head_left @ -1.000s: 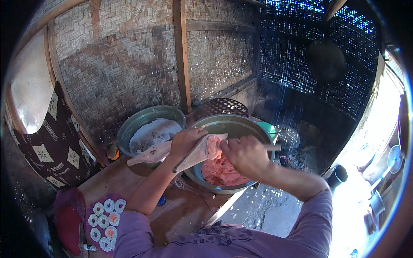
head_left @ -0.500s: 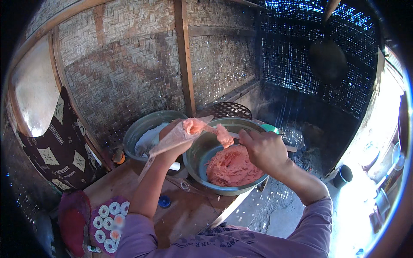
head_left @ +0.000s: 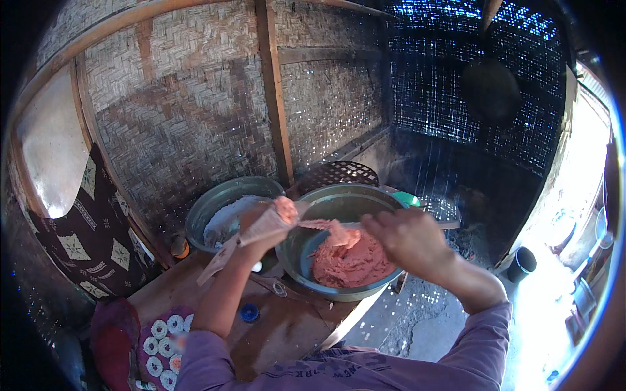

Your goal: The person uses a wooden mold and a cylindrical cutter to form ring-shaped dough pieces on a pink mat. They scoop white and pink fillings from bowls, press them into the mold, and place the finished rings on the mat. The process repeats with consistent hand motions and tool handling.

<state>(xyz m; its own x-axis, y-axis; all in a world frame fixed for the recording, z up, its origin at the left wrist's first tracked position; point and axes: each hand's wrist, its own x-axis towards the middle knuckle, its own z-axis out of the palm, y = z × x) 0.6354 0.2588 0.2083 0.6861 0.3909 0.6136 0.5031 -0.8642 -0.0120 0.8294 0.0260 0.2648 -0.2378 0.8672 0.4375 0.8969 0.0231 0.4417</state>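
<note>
My left hand [head_left: 254, 231] grips a pale cone-shaped bag [head_left: 225, 257] with pink mixture [head_left: 285, 206] filling its open top. My right hand [head_left: 411, 238] is closed round a flat spatula [head_left: 447, 225], whose pink-coated end is over the large green basin [head_left: 303, 285] beside the bag. A mound of pink dough [head_left: 352, 264] lies in that basin. A second basin [head_left: 195, 218] behind my left hand holds white powder [head_left: 222, 225]. Below my left arm, several white rings [head_left: 160, 348], some with pink on them, lie on a purple sheet.
The wooden tabletop [head_left: 300, 326] carries a blue lid [head_left: 249, 313] and an orange container [head_left: 180, 247]. A perforated oval tray [head_left: 339, 171] stands behind the basins, against the woven wall [head_left: 182, 117]. A dark bucket [head_left: 523, 264] sits on the floor at right, near the bright doorway.
The spatula's pink-laden end has dropped from the bag's mouth toward the dough since half a second ago. My left hand and bag are lower in the picture.
</note>
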